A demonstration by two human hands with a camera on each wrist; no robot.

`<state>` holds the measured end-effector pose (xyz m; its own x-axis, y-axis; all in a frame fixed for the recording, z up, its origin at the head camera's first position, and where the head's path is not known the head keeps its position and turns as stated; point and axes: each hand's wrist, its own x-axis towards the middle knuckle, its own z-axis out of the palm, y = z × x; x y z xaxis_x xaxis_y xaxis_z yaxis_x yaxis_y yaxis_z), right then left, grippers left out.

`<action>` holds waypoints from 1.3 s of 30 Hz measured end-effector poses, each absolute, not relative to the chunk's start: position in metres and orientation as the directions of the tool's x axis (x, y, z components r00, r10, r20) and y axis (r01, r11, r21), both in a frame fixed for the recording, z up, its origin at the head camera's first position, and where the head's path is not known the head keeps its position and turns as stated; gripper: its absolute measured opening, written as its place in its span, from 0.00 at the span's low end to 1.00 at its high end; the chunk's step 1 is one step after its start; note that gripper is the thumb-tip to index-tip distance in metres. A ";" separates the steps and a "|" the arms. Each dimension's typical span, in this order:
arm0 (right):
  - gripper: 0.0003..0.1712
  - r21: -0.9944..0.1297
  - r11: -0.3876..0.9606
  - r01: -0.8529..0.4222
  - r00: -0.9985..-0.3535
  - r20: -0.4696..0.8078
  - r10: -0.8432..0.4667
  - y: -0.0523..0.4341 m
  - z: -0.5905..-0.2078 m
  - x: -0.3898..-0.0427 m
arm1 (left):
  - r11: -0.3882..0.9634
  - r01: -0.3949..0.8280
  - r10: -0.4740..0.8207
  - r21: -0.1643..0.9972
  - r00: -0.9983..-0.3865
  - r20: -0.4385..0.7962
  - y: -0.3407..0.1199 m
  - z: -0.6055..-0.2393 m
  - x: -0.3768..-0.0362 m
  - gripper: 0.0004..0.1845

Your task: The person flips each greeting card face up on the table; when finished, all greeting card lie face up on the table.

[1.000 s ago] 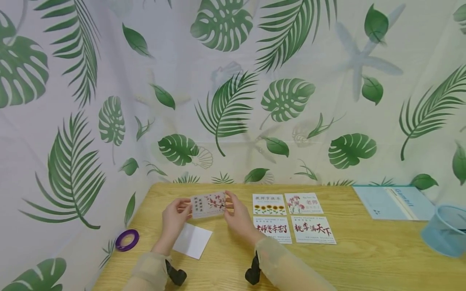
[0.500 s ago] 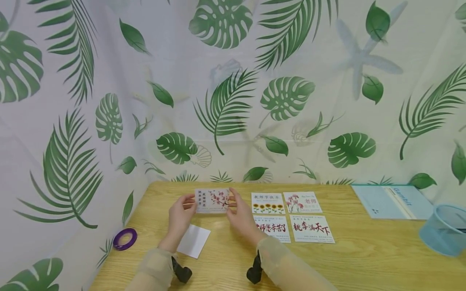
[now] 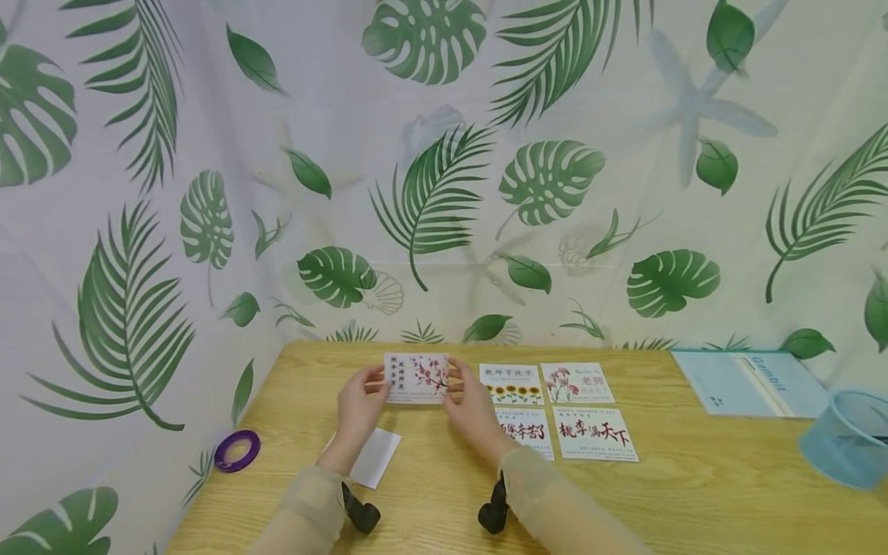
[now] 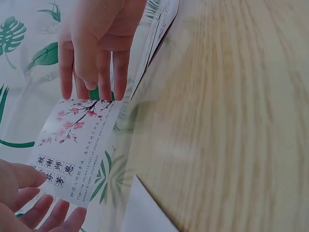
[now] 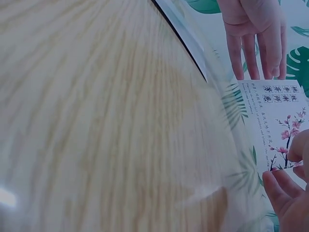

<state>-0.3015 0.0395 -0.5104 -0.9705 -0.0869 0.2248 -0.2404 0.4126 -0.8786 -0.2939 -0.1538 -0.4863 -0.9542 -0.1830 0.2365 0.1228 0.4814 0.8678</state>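
In the head view a white greeting card (image 3: 415, 378) printed with pink blossoms and Chinese characters is held up above the table's back part. My left hand (image 3: 362, 407) pinches its left edge, and my right hand (image 3: 475, 410) pinches its right edge. The left wrist view shows the card (image 4: 72, 128) stretched between both hands, thumbs in front and fingers behind. A blank white square card (image 3: 376, 456) lies on the table below, partly hidden by my left forearm. To the right lie a sunflower card (image 3: 512, 378), a pink flower card (image 3: 577, 383) and two red-lettered cards (image 3: 598, 435).
A purple ring-shaped roll (image 3: 237, 451) lies by the left edge of the wooden table (image 3: 430, 509). At the back right are a light blue Gambit folder (image 3: 721, 385) and a blue round container (image 3: 839, 443). A leaf-print curtain (image 3: 444, 200) hangs behind the table.
Both hands have moved a little to the right and away with the blossom card. It has gone from slightly tilted to level, facing the head camera more squarely. The other cards lie still.
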 end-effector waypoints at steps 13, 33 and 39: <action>0.41 -0.809 0.525 -0.265 -0.962 0.261 -0.084 0.053 -0.510 -0.306 | 0.479 0.149 -0.130 0.865 -0.963 0.237 -0.144 -0.491 -0.301 0.19; 0.41 -0.789 0.564 -0.243 -0.967 0.243 -0.077 0.073 -0.510 -0.310 | 0.447 0.119 -0.096 0.886 -0.979 0.180 -0.130 -0.495 -0.304 0.22; 0.41 -0.765 0.598 -0.239 -0.967 0.240 -0.081 0.079 -0.510 -0.311 | 0.444 0.056 -0.097 0.894 -0.989 0.110 -0.124 -0.494 -0.304 0.25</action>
